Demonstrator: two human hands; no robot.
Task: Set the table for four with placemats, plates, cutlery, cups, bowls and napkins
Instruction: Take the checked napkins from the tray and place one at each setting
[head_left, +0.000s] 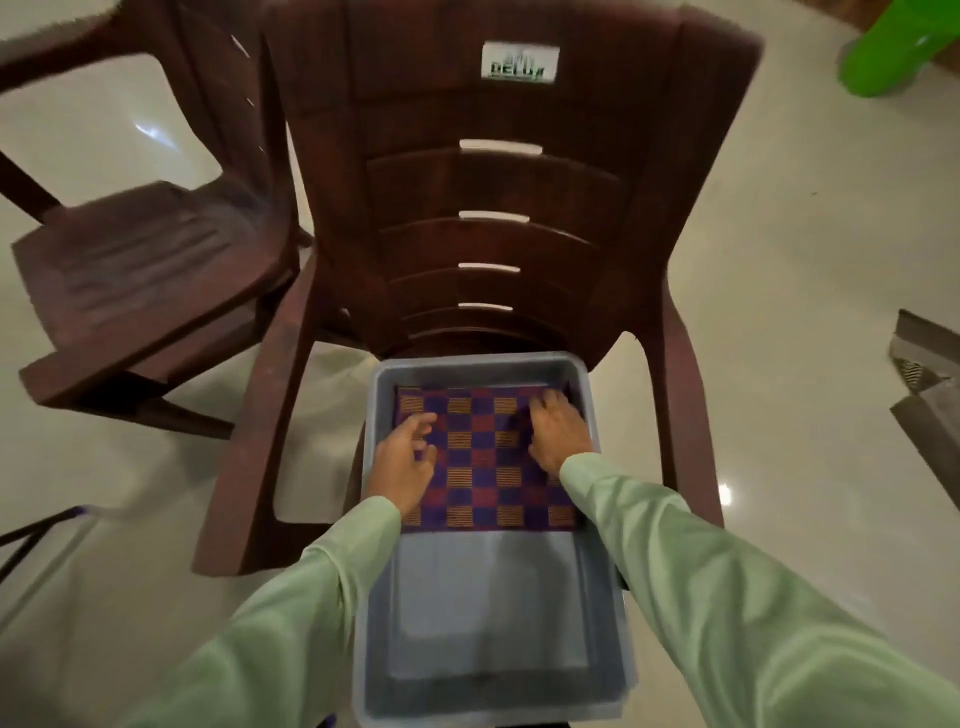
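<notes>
Past the bare near half of the grey plastic tub (493, 597), a purple, red and orange checked woven placemat (483, 467) spans its far half from side to side. The left hand (402, 462) rests loosely open on the mat's left edge. The right hand (558, 431) lies palm-down at its far-right corner, and I cannot tell whether it grips. Both hands are equally near.

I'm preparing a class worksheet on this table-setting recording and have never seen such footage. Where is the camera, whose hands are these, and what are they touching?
There is no machine: a person wears one camera on the head, looking down at their own hands. A grey tub sits on a brown chair. Inside lies a checkered placemat. The left hand rests on it with loose, spread fingers; the right hand lies on its far right part, and whether it grips is unclear.
</notes>
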